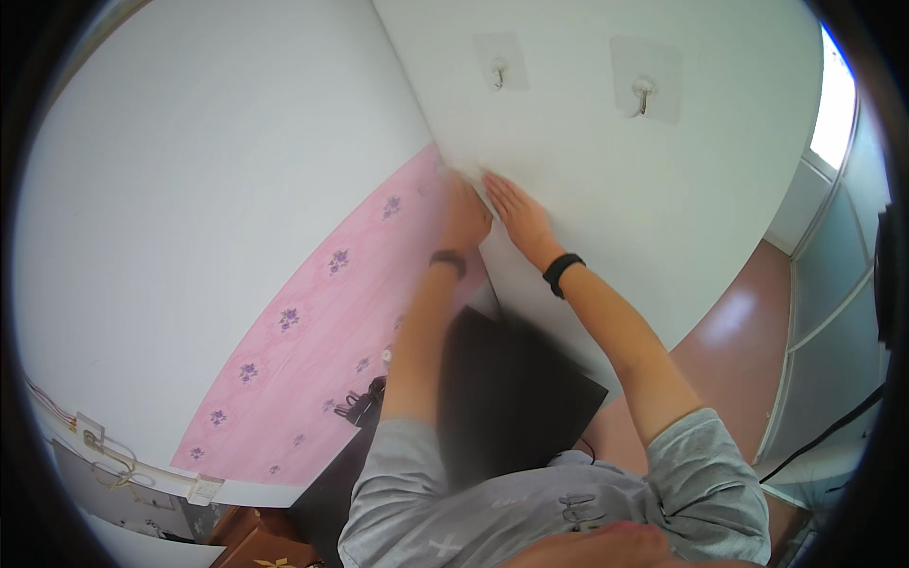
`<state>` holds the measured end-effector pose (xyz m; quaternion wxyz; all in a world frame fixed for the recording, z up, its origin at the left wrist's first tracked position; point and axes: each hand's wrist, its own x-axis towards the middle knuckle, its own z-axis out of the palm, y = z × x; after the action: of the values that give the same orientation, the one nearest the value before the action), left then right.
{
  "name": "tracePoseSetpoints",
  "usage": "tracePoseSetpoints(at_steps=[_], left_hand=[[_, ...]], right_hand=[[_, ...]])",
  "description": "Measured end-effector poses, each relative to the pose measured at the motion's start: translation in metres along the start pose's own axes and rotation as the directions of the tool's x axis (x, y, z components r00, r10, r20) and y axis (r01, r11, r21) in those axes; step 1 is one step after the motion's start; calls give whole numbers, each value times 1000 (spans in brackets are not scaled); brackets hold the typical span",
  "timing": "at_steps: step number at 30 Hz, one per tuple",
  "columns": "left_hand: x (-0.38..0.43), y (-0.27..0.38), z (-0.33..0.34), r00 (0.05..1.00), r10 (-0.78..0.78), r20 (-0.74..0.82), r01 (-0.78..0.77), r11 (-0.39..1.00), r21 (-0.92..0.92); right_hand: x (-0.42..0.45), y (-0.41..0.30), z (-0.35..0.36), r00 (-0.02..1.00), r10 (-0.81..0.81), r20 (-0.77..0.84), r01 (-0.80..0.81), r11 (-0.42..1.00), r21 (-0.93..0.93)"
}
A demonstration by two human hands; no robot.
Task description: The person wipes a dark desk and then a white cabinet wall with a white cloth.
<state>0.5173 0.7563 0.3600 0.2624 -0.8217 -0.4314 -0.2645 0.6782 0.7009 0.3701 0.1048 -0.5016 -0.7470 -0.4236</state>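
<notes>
A strip of pink wallpaper (334, 312) with purple flower sprigs runs along the left wall up to the corner. My left hand (466, 213), blurred, lies against the strip's upper end beside the corner; its fingers are indistinct, and whether it holds anything cannot be made out. Just right of the corner, my right hand (520, 216) rests on the white wall (639, 213), palm in and fingers stretched out, with nothing seen in it. Each wrist wears a black band.
Two clear adhesive hooks (643, 91) are fixed to the right wall. Below my arms stands a black tabletop (511, 397), with a black cable bundle (363, 403) near its left edge. A wall socket (205, 490) sits at lower left, and frosted panels (824, 305) stand at right.
</notes>
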Motion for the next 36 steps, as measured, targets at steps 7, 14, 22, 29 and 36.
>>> tracePoseSetpoints(at_steps=[7,14,22,29,36], left_hand=[[-30,41,2,986,75,146,-101,979,179],[19,28,-37,981,92,-170,-97,995,-25],[79,77,-98,939,25,-343,-160,915,-371],[76,120,-81,926,-117,-360,-64,889,-452],[-49,140,6,989,146,28,-140,979,-146]], right_hand=[[-43,-7,12,987,-106,123,119,987,-107],[-9,30,-28,999,-46,-9,46,999,-13],[7,126,-99,922,118,-369,-105,993,54],[-32,135,-95,928,80,-364,-71,997,37],[-138,76,-46,995,-50,-88,48,999,-20]])
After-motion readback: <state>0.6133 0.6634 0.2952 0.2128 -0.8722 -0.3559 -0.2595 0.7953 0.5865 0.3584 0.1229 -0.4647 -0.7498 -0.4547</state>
